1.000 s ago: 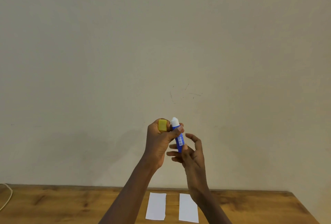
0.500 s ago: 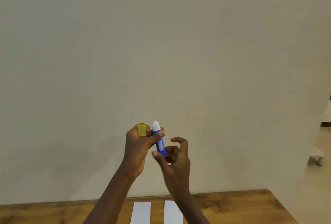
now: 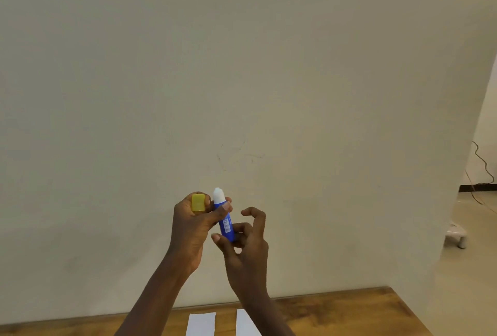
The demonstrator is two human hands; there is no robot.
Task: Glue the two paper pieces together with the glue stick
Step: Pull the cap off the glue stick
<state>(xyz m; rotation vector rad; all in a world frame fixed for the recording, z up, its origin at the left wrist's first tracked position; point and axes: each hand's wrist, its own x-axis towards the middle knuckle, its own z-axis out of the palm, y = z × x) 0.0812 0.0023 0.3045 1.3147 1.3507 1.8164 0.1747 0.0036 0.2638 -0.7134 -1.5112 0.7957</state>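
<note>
Beige wall (image 3: 242, 67) fills most of the view, and a strip of wooden table (image 3: 336, 311) runs along the bottom edge. Two white papers lie flat on it, side by side with a gap between: left piece (image 3: 201, 323), right piece (image 3: 245, 322). No glue is visible on either.

Both hands are raised well above the table.
- Left hand (image 3: 191, 228): fingers curled round the yellow cap (image 3: 198, 203), thumb pinching the upper barrel of the glue stick (image 3: 225, 221). The stick is near upright with its white tip bare. Holding the cap here probably keeps the other hand free.
- Right hand (image 3: 248, 249): thumb and middle fingers pinch the stick's base, index finger arched clear.

Judgement: the left hand steadies the barrel while the right sits placed to twist the base and raise the glue. The task is at an early stage.
</note>
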